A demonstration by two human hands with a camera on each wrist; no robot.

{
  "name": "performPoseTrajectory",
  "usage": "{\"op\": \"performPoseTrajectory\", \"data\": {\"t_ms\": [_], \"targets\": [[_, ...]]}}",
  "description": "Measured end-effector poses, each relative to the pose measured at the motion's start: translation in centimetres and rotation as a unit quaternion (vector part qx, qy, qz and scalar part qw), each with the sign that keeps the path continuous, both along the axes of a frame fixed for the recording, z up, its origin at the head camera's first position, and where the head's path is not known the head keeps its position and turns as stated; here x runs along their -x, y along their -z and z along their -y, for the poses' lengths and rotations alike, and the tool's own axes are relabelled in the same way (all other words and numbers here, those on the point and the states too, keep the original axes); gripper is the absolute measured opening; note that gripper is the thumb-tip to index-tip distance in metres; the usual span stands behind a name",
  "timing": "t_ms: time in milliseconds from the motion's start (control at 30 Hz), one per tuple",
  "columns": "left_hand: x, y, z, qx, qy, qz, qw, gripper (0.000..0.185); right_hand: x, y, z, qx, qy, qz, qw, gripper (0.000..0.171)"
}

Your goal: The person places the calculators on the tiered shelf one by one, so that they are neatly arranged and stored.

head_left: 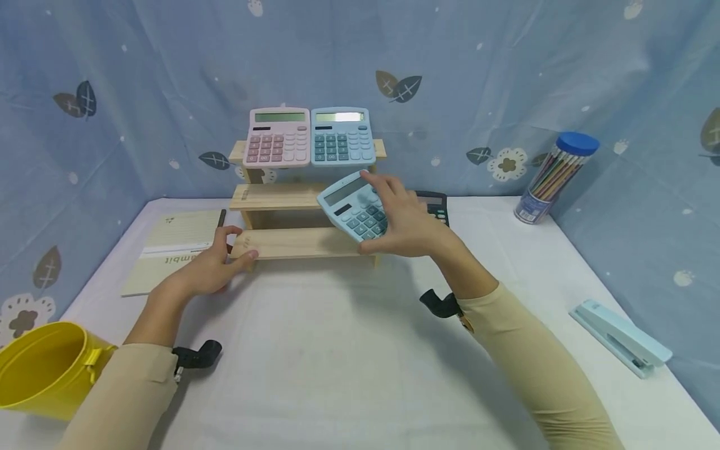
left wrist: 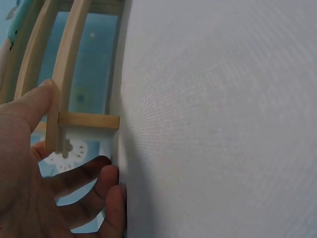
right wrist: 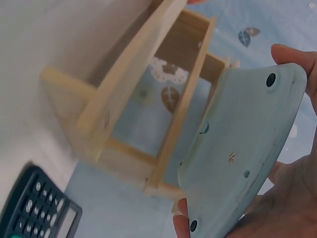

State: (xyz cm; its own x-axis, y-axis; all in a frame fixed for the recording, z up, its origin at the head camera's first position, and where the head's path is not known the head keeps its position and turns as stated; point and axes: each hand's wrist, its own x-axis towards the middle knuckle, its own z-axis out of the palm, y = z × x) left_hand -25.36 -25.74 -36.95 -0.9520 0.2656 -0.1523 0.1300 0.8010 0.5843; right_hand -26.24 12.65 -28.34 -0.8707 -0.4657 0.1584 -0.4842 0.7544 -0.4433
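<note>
A three-tier wooden stand [head_left: 281, 244] rises at the back middle of the table. My left hand [head_left: 216, 265] pinches the left end of its lowest board between thumb and index finger, the other fingers curled beneath. In my right hand [head_left: 407, 222] is a light blue calculator [head_left: 360, 212], gripped across its edges and tilted, in front of the stand's right side. Its pale underside [right wrist: 242, 134] faces the right wrist view. Side by side on the top tier lean a pink calculator [head_left: 278, 139] and another light blue calculator [head_left: 342, 137].
A black calculator [head_left: 435, 203] lies right of the stand, partly behind my right hand. At left are a notepad [head_left: 169, 247] with a dark pen [head_left: 222, 217] and a yellow bucket [head_left: 56, 369]. A pencil jar [head_left: 554, 178] and light blue stapler [head_left: 621, 337] sit at right.
</note>
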Motion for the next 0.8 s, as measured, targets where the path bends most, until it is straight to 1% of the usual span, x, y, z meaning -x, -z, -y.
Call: {"op": "performPoseTrajectory", "data": {"t_ms": [100,200,300,500,667,800], "targets": [[0.0,0.0,0.1,0.000,0.001,-0.003,1.0000,0.083,0.1,0.2,1.1,0.000,-0.003,0.005,1.000,0.116],[0.0,0.0,0.1,-0.011,-0.004,0.011,0.9999,0.083,0.3,0.1,2.1,0.006,-0.004,0.008,1.000,0.114],[0.1,0.1,0.0,-0.019,-0.003,0.014,0.9997,0.083,0.5,-0.1,2.8,0.005,-0.007,0.012,1.000,0.114],[0.5,0.3,-0.3,-0.016,-0.002,0.005,0.9999,0.082,1.3,0.2,3.9,0.011,-0.008,0.025,1.000,0.114],[0.3,0.5,-0.1,-0.019,-0.008,0.010,0.9997,0.082,1.9,0.4,5.0,0.016,-0.002,0.036,0.999,0.112],[0.0,0.3,-0.1,-0.017,-0.012,0.013,0.9997,0.082,2.3,0.5,6.0,0.010,0.001,0.033,0.999,0.111]]}}
